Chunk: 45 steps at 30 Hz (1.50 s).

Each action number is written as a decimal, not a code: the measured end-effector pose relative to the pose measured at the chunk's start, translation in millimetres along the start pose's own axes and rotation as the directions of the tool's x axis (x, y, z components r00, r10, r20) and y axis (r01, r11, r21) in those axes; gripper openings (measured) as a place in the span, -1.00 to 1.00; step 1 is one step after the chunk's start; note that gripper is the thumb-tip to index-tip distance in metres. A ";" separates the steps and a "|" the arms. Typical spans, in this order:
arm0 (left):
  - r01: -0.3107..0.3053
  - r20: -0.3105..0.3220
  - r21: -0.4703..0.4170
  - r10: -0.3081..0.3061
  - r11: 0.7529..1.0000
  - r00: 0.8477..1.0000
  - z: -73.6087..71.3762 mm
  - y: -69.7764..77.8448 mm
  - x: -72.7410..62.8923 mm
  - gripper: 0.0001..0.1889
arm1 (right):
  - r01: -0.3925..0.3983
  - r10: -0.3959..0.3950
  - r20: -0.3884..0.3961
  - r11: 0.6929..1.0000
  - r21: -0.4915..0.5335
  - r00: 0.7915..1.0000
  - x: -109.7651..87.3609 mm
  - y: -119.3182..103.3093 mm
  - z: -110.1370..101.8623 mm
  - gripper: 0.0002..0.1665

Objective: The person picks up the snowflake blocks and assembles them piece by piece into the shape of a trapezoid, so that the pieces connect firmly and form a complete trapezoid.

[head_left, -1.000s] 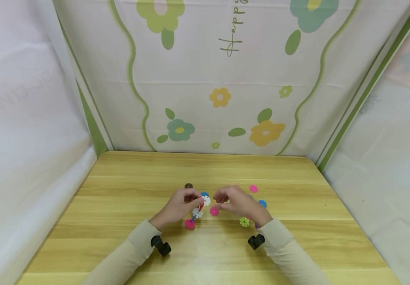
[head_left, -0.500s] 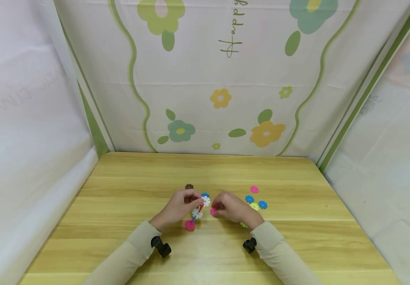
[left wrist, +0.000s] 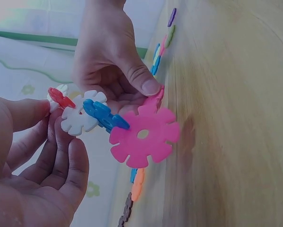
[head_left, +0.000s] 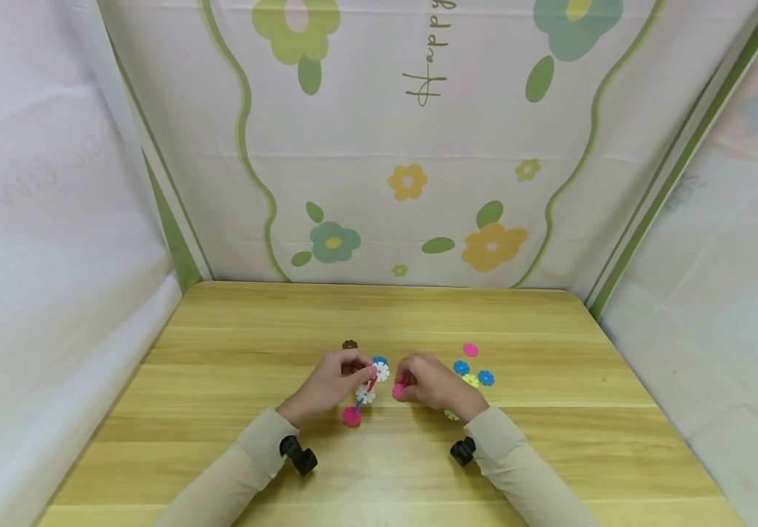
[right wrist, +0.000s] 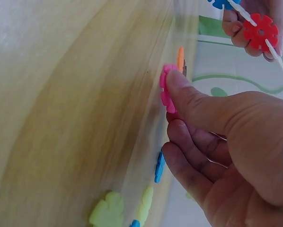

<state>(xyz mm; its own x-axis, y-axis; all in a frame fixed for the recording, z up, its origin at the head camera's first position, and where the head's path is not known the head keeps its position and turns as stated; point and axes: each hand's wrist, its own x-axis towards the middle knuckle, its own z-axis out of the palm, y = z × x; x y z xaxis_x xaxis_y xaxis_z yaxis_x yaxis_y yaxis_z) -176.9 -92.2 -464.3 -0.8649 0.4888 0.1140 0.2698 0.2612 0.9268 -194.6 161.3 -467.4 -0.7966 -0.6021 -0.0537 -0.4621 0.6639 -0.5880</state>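
My left hand [head_left: 329, 384] pinches one end of a chain of slotted plastic snowflake discs. In the left wrist view the chain runs from a white disc at the fingertips through a red disc [left wrist: 61, 98], another white disc [left wrist: 79, 116] and a blue disc [left wrist: 105, 116] to a pink disc [left wrist: 144, 135] at the near end. My right hand [head_left: 437, 382], a little to the right of the chain, pinches a separate pink disc [right wrist: 169, 90] between thumb and fingers, close over the table. The other fingers of both hands curl loosely.
Loose discs lie on the wooden table [head_left: 379, 476]. To the right are a pink disc [head_left: 470, 350], two blue discs and yellow-green ones [head_left: 451, 415]. Beyond the left hand sit a brown disc [head_left: 350, 344], a blue disc [head_left: 381, 360] and an orange disc [left wrist: 138, 184]. Fabric walls surround the table.
My right hand has come down onto the loose pink disc, pinched it and shifted it slightly to the right. The left hand and its chain have stayed nearly still.
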 end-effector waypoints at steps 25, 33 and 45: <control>-0.002 0.008 -0.008 0.002 1.000 1.000 3.9 -2.2 2.7 -0.82 | 0.041 -0.025 -0.133 0.992 0.123 0.991 -28.5 0.4 -18.4 -0.90; -0.002 0.015 -0.010 0.002 1.000 1.000 4.6 -0.4 2.6 -0.81 | 0.120 -0.080 -0.280 0.984 0.130 0.957 -26.1 -11.0 -30.8 -0.91; -0.031 0.058 -0.055 0.034 0.998 0.998 5.3 4.4 1.0 -0.82 | 0.265 -0.204 -0.348 0.954 0.138 0.915 -14.6 -20.3 -36.9 -0.95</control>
<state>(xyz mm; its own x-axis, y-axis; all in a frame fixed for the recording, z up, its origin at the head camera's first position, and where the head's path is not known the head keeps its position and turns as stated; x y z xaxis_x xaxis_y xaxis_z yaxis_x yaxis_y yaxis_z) -174.3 -86.2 -461.9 -0.8295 0.5444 0.1246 0.2726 0.1999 0.9411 -187.9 173.0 -424.8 -0.7702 -0.5321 0.3516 -0.5985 0.4124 -0.6868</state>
